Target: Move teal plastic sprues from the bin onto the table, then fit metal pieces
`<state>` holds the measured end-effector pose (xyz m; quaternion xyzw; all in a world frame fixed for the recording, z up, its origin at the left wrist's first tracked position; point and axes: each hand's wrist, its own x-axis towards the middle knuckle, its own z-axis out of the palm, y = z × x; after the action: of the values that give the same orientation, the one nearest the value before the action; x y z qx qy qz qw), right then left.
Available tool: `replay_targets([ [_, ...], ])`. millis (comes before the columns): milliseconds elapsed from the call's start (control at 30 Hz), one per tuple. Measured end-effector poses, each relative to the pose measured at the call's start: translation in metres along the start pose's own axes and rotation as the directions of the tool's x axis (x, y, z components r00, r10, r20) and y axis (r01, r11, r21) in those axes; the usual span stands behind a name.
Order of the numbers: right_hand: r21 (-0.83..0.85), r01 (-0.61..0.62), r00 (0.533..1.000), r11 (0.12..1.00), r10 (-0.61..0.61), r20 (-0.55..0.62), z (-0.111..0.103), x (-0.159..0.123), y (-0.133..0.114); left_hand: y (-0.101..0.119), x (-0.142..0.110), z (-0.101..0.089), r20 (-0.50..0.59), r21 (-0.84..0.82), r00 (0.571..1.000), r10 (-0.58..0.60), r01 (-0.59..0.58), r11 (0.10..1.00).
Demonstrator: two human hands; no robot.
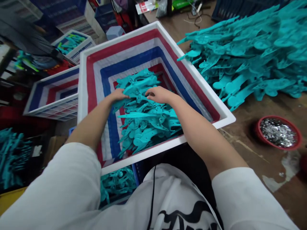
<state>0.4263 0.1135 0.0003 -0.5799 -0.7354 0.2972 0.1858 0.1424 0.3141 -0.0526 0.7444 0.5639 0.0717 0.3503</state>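
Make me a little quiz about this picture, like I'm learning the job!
1. True or false: the left hand and right hand both reach into the crate holding turquoise pieces.
2. What colour is the bowl of small shiny parts? A) blue B) red C) yellow
3. Fill the gap: the crate's striped liner is red, white and ____.

Key: 1 true; 2 B; 3 blue.

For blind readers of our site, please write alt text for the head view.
A person's left hand and right hand reach into a white, stripe-lined crate holding turquoise parts. To the right lie another turquoise heap and a red bowl of shiny pieces.
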Motion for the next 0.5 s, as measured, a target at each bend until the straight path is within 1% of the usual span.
replay_targets([
  [33, 0.018, 0.033, 0.999, 0.999, -0.032, -0.037, 0.003, 0.0, -0.002, 0.012, -0.005, -0.012, -0.045, -0.085, 0.999, 0.019, -0.023, 0.996],
  [67, 0.034, 0.08, 0.994, 0.996, -0.077, -0.079, 0.007, -0.001, -0.006, 0.025, -0.015, -0.02, -0.086, -0.214, 0.995, 0.046, -0.064, 0.975],
  [100, 0.043, 0.14, 0.982, 0.989, -0.133, -0.132, 0.012, -0.001, -0.011, 0.038, -0.028, -0.024, -0.121, -0.367, 0.989, 0.081, -0.12, 0.923],
  [133, 0.043, 0.205, 0.963, 0.978, -0.194, -0.187, 0.019, -0.002, -0.018, 0.049, -0.043, -0.023, -0.149, -0.515, 0.981, 0.122, -0.183, 0.838],
  [167, 0.034, 0.264, 0.939, 0.964, -0.249, -0.235, 0.026, -0.002, -0.025, 0.06, -0.06, -0.019, -0.166, -0.626, 0.971, 0.171, -0.238, 0.742],
  [200, 0.022, 0.309, 0.917, 0.951, -0.292, -0.273, 0.032, -0.002, -0.032, 0.068, -0.077, -0.012, -0.19, -0.682, 0.956, 0.224, -0.293, 0.67],
  [233, 0.01, 0.337, 0.9, 0.941, -0.319, -0.297, 0.038, -0.003, -0.039, 0.075, -0.092, -0.003, -0.219, -0.704, 0.939, 0.265, -0.34, 0.624],
  [300, -0.002, 0.36, 0.883, 0.933, -0.341, -0.321, 0.044, -0.007, -0.05, 0.082, -0.117, 0.013, -0.277, -0.709, 0.909, 0.311, -0.412, 0.573],
  [333, 0.007, 0.368, 0.879, 0.93, -0.346, -0.329, 0.045, -0.009, -0.054, 0.083, -0.126, 0.02, -0.297, -0.708, 0.899, 0.321, -0.433, 0.558],
  [400, 0.069, 0.398, 0.87, 0.915, -0.352, -0.346, 0.043, -0.013, -0.06, 0.083, -0.135, 0.027, -0.314, -0.711, 0.891, 0.329, -0.45, 0.54],
  [433, 0.134, 0.392, 0.868, 0.91, -0.318, -0.381, 0.04, -0.014, -0.062, 0.081, -0.136, 0.027, -0.308, -0.719, 0.892, 0.332, -0.446, 0.533],
  [467, 0.213, 0.365, 0.864, 0.906, -0.245, -0.44, 0.036, -0.015, -0.063, 0.08, -0.135, 0.026, -0.293, -0.732, 0.895, 0.337, -0.436, 0.523],
  [500, 0.293, 0.321, 0.851, 0.901, -0.138, -0.507, 0.03, -0.014, -0.064, 0.078, -0.133, 0.022, -0.276, -0.745, 0.897, 0.345, -0.426, 0.513],
])
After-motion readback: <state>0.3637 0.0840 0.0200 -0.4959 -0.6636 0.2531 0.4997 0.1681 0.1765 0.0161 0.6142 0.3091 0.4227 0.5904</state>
